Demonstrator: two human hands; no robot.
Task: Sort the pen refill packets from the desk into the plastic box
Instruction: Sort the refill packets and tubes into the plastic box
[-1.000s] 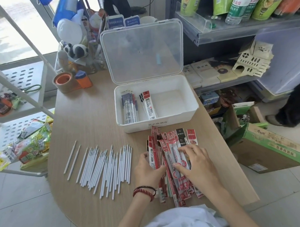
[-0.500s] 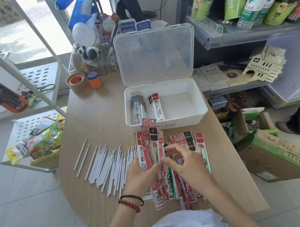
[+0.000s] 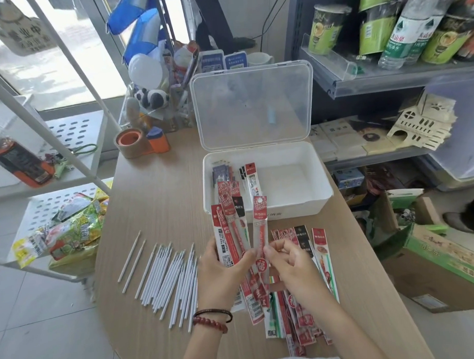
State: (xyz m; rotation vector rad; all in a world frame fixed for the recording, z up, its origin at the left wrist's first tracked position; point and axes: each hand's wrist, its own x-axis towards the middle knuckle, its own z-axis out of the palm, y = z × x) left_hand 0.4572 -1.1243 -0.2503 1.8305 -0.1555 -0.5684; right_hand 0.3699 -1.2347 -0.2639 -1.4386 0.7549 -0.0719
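Fingers [image 3: 256, 255] of the left hand [image 3: 220, 274] are closing around a fan of red packets [image 3: 232, 228], while the right hand [image 3: 289, 260] is pinching one packet [image 3: 260, 232] from it. Beyond them the plastic box [image 3: 319, 173] is standing open, a few packets inside; more packets [image 3: 302, 324] are lying on the desk [image 3: 163, 187]. Sorting seems barely begun; next is probably reaching forward and dropping these in.

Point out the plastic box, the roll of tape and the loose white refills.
Plastic box [image 3: 322, 188]: head view, on its right wall.
Tape [image 3: 129, 141]: head view, on the roll's orange core.
White refills [image 3: 169, 278]: head view, on the middle of the row.
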